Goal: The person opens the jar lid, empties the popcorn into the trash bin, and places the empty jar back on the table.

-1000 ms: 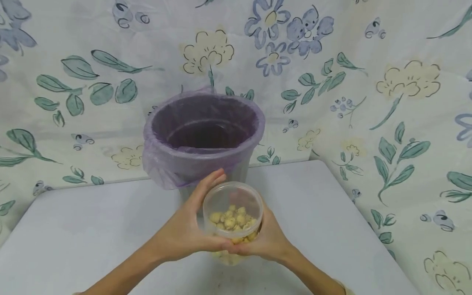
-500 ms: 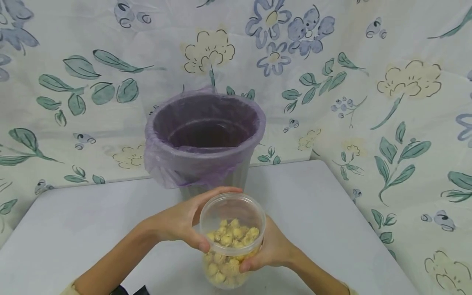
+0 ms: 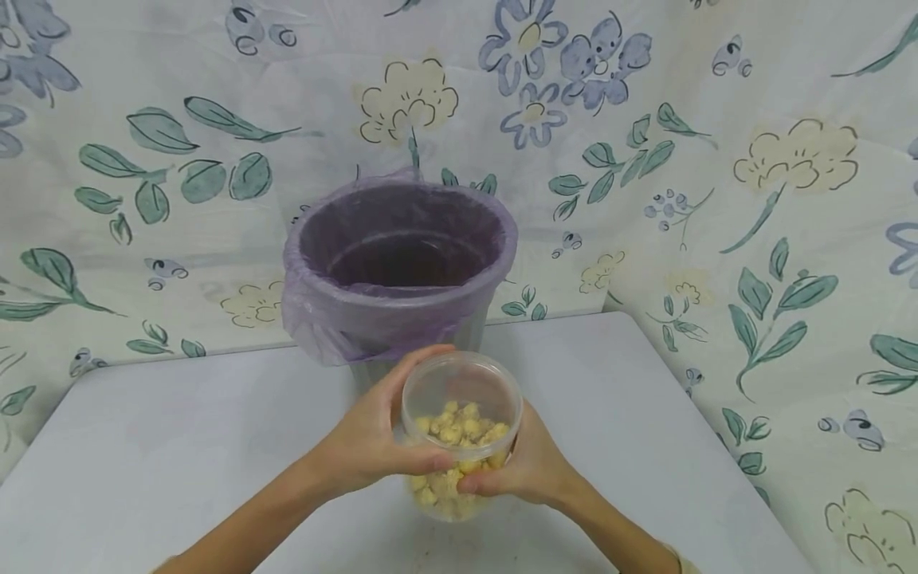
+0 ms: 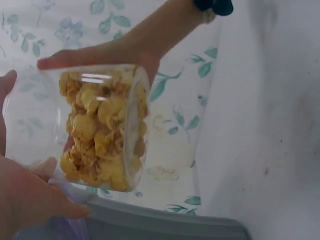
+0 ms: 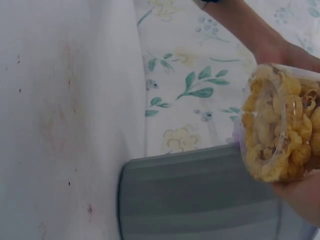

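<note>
Floral white cloth [image 3: 631, 64] hangs behind a white table [image 3: 610, 399], on which we see a grey ribbed plastic bin [image 5: 195, 195] lined with a thin purple bag [image 3: 380, 331]. In front of it is the clear round plastic container [image 3: 459, 384], held in the air, partly filled with yellow popcorn-like pieces [image 3: 459, 430].

Compared with half a second ago, the container sits higher in the head view, and the left thumb has moved across its front. We judge this as an adjusting of the hold; the pieces remain inside, so nothing seems emptied.

Both forearms come from below and meet at the container. The left hand [image 3: 366, 438] curves around its left side; the right hand [image 3: 538, 462] grips the opposite side, thumb lower. Their fingers are spread to its width. Whether a transparent lid covers the top, we cannot surely tell.
</note>
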`<state>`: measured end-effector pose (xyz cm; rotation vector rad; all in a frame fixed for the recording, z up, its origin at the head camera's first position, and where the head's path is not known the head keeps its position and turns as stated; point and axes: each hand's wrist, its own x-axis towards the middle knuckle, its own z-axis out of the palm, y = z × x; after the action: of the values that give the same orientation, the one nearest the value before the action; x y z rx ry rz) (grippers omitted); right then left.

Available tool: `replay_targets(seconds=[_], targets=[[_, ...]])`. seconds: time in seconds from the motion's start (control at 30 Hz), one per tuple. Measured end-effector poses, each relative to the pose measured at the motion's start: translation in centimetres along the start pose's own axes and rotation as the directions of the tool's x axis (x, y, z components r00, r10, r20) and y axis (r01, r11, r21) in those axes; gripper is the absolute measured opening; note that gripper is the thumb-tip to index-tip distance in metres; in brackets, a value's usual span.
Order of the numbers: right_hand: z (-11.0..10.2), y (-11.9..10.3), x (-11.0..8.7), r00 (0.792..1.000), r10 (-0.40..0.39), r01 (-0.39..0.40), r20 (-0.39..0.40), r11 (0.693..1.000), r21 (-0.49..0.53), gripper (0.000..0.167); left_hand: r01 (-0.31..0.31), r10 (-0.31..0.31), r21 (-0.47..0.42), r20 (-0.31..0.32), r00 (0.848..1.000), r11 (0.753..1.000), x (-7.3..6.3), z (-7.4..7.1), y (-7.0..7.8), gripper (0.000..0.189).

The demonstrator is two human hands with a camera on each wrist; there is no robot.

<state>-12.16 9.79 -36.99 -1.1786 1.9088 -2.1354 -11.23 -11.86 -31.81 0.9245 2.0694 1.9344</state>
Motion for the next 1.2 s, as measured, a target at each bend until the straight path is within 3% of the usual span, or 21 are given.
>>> replay_targets(seconds=[0.1, 0.2, 0.33, 0.43, 0.5, 0.57, 0.7, 0.83, 0.93, 1.0, 1.2], targets=[[0.0, 0.0, 0.0, 0.999, 0.011, -0.012, -0.044, 1.0, -0.029, 0.096, 0.028, -0.02, 0.063, -0.118, 0.993, 0.998, -0.2, 1.0, 0.1, 0.095], [0.0, 0.1, 0.0, 0.997, 0.013, -0.017, -0.077, 0.998, -0.058, 0.094, 0.098, -0.077, 0.091, -0.206, 0.975, 0.991, -0.3, 1.9, 0.4, 0.098], [0.0, 0.1, 0.0, 0.995, 0.021, -0.028, -0.098, 0.997, -0.069, 0.094, 0.156, -0.13, 0.096, -0.236, 0.963, 0.983, -0.4, 2.5, 0.7, 0.106], [0.0, 0.0, -0.2, 0.997, 0.032, -0.034, -0.072, 0.999, -0.029, 0.097, 0.118, -0.109, 0.051, -0.152, 0.982, 0.992, -0.4, 1.8, 0.7, 0.111], [0.1, -0.2, -0.3, 0.999, 0.035, -0.035, -0.037, 0.999, 0.01, 0.099, 0.077, -0.078, -0.017, -0.04, 0.996, 0.997, -0.3, 0.8, 0.7, 0.111], [0.2, -0.3, -0.3, 1.0, 0.024, -0.024, 0.005, 0.998, 0.05, 0.1, 0.049, -0.04, -0.097, 0.093, 0.995, 0.994, -0.1, -0.1, 0.6, 0.106], [0.4, -0.6, -0.6, 0.997, -0.004, -0.004, 0.077, 0.995, 0.101, 0.099, 0.063, -0.003, -0.182, 0.311, 0.95, 0.981, 0.5, -1.4, 0.4, 0.104], [0.3, -0.7, -1.0, 0.992, -0.006, -0.009, 0.127, 0.993, 0.115, 0.098, 0.075, 0.016, -0.2, 0.421, 0.907, 0.977, 0.9, -1.9, 0.1, 0.105], [0.3, -0.7, -1.1, 0.989, -0.008, -0.01, 0.146, 0.993, 0.121, 0.098, 0.078, 0.03, -0.218, 0.449, 0.893, 0.973, 1.0, -2.0, -0.1, 0.102], [0.3, -0.7, -1.1, 0.988, -0.011, -0.009, 0.153, 0.991, 0.132, 0.098, 0.075, 0.034, -0.228, 0.439, 0.898, 0.971, 1.0, -1.9, -0.3, 0.1], [0.0, -0.8, -0.8, 0.993, -0.027, 0.017, 0.112, 0.996, 0.092, 0.098, 0.021, 0.036, -0.194, 0.285, 0.958, 0.981, 0.6, -1.1, -0.5, 0.094]])
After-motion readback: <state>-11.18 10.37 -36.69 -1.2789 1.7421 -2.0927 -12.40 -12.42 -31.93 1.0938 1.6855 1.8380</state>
